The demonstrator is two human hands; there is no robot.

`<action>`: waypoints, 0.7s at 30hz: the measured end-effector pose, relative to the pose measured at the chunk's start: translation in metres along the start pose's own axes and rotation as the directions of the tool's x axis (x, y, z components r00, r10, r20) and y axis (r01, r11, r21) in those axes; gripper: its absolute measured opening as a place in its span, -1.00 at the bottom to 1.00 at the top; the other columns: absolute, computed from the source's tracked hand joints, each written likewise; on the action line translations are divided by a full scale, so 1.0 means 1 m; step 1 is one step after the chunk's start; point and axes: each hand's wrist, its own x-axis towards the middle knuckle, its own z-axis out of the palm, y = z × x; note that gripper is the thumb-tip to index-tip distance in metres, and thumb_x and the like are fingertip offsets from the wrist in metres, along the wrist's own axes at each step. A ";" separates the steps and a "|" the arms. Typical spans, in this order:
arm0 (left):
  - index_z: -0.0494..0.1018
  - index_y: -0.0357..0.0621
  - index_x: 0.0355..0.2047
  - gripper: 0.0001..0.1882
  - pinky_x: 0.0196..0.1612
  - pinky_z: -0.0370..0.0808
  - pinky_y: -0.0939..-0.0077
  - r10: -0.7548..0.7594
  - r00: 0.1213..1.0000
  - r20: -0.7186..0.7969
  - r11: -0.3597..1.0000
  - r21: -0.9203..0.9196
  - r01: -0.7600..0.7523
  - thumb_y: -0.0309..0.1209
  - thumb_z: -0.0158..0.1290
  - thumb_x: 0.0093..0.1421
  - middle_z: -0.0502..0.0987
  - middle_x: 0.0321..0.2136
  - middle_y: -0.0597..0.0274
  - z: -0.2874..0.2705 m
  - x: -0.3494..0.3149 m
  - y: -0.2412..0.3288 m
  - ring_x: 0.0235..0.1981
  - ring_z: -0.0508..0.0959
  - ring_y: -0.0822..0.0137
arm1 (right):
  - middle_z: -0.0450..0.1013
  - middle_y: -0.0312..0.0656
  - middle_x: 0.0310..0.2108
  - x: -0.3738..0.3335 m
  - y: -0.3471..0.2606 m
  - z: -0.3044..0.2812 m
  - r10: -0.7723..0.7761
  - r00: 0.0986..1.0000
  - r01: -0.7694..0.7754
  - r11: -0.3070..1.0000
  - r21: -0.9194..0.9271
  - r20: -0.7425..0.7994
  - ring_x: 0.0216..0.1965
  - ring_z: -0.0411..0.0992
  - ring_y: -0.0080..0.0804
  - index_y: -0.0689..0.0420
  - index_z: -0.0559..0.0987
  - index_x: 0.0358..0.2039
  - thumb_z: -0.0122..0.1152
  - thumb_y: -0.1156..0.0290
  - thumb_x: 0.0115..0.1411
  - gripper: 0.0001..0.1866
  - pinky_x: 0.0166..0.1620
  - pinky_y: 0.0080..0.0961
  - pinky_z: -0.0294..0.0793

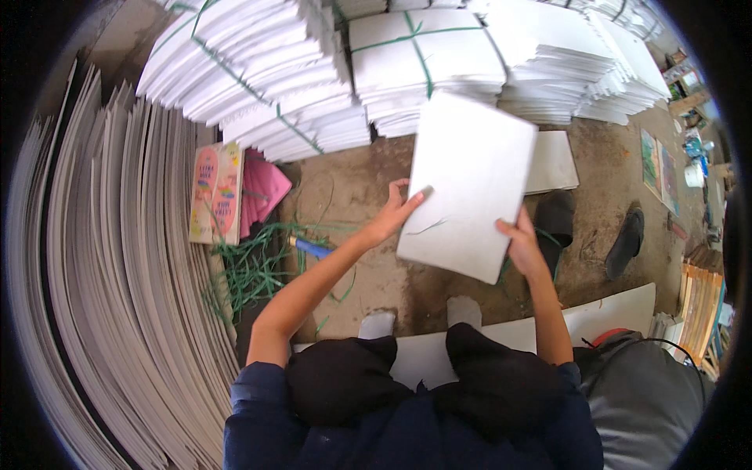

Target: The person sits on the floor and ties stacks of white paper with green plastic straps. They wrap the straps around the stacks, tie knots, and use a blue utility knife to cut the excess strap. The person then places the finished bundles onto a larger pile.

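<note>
A white rectangular piece of cardboard (470,172) is held tilted above the floor between my two hands. I cannot tell whether it is one board or a thin stack. My left hand (393,215) grips its left edge, thumb on the upper face and the other fingers partly hidden. At the lower right edge my right hand (523,249) pinches it, thumb on top and most fingers behind. A thin dark strand or mark (427,227) shows on its face. Another white board (553,162) lies on the floor behind it, partly covered.
Green-strapped stacks of white sheets (427,51) stand ahead. Tall grey sheets (117,258) line the left. Tangled green strapping (254,266) lies beside a blue-handled tool (312,248), a printed carton (216,193) and pink material (265,188). Black slippers (625,244) are on the right.
</note>
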 end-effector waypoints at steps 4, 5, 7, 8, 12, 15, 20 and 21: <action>0.14 -0.38 0.00 -0.34 -0.03 0.27 0.46 0.082 0.976 -0.204 0.996 -0.005 -0.085 -0.10 0.02 0.07 0.35 -0.13 -0.01 -0.028 -0.018 -0.107 -0.10 0.34 0.29 | 0.13 -0.02 0.05 0.010 0.080 0.036 0.175 0.976 -0.164 0.982 -0.093 0.130 0.06 0.14 -0.30 0.30 -0.04 0.13 0.16 0.41 -0.01 -0.23 0.09 -0.43 0.10; 0.14 -0.38 -0.01 -0.33 -0.04 0.28 0.45 0.091 0.969 -0.231 0.996 0.026 -0.088 -0.09 0.03 0.06 0.35 -0.14 -0.05 -0.035 -0.021 -0.122 -0.11 0.35 0.27 | 0.13 -0.02 0.05 0.013 0.094 0.041 0.194 0.971 -0.173 0.973 -0.152 0.140 0.06 0.13 -0.30 0.30 -0.05 0.13 0.16 0.40 0.00 -0.23 0.09 -0.43 0.09; 0.13 -0.38 -0.02 -0.32 -0.07 0.30 0.43 0.121 0.954 -0.275 0.990 0.099 -0.097 -0.08 0.06 0.04 0.36 -0.16 -0.11 -0.048 -0.026 -0.138 -0.13 0.37 0.21 | 0.13 -0.01 0.05 0.016 0.112 0.052 0.219 0.964 -0.175 0.950 -0.259 0.152 0.07 0.12 -0.30 0.31 -0.05 0.13 0.17 0.37 0.00 -0.22 0.10 -0.42 0.08; 0.12 -0.37 -0.01 -0.32 -0.05 0.28 0.42 0.088 0.955 -0.284 0.990 0.127 -0.054 -0.09 0.05 0.05 0.34 -0.15 -0.10 -0.051 -0.026 -0.140 -0.12 0.36 0.21 | 0.12 -0.07 0.07 0.022 0.124 0.051 0.211 0.966 -0.156 0.937 -0.314 0.149 0.07 0.11 -0.31 0.25 0.03 0.13 0.18 0.28 0.00 -0.24 0.11 -0.43 0.04; 0.14 -0.31 -0.01 -0.33 -0.05 0.24 0.33 0.006 0.878 -0.478 0.754 0.579 0.310 -0.12 0.08 0.01 0.27 -0.17 -0.05 -0.038 -0.022 -0.131 -0.14 0.29 0.13 | 0.08 0.09 0.07 0.035 0.142 0.028 -0.044 0.991 0.127 0.619 -0.775 0.127 0.06 0.12 -0.18 0.30 0.04 0.11 0.14 0.29 0.02 -0.27 0.12 -0.32 0.05; 0.18 -0.27 -0.04 -0.37 -0.07 0.22 0.27 0.380 0.807 -0.451 0.547 0.813 0.197 -0.18 0.12 -0.04 0.22 -0.22 -0.02 -0.047 -0.010 -0.119 -0.17 0.23 0.06 | 0.04 0.11 0.09 0.045 0.128 0.013 -0.078 0.994 -0.007 0.632 -0.775 -0.073 0.09 0.07 -0.14 0.28 0.05 0.12 0.13 0.30 0.02 -0.28 0.13 -0.28 0.02; 0.24 -0.27 -0.07 -0.45 -0.05 0.20 0.19 0.524 0.852 0.010 0.518 0.790 -0.328 -0.25 0.09 -0.03 0.23 -0.19 -0.11 -0.036 0.063 -0.057 -0.14 0.21 -0.02 | 0.04 0.11 0.08 0.086 0.072 -0.033 -0.037 0.871 -0.026 0.992 -0.120 -0.491 0.08 0.09 -0.12 0.32 0.05 0.11 0.11 0.41 -0.03 -0.29 0.12 -0.33 0.01; 0.22 -0.29 -0.06 -0.43 -0.03 0.20 0.19 0.437 0.897 0.061 0.521 0.796 -0.308 -0.24 0.08 -0.03 0.23 -0.17 -0.13 -0.022 0.082 -0.047 -0.12 0.21 -0.03 | 0.03 0.11 0.09 0.094 0.069 -0.045 -0.015 0.837 -0.024 0.998 -0.065 -0.547 0.08 0.08 -0.12 0.33 0.03 0.11 0.11 0.43 -0.04 -0.28 0.12 -0.34 0.01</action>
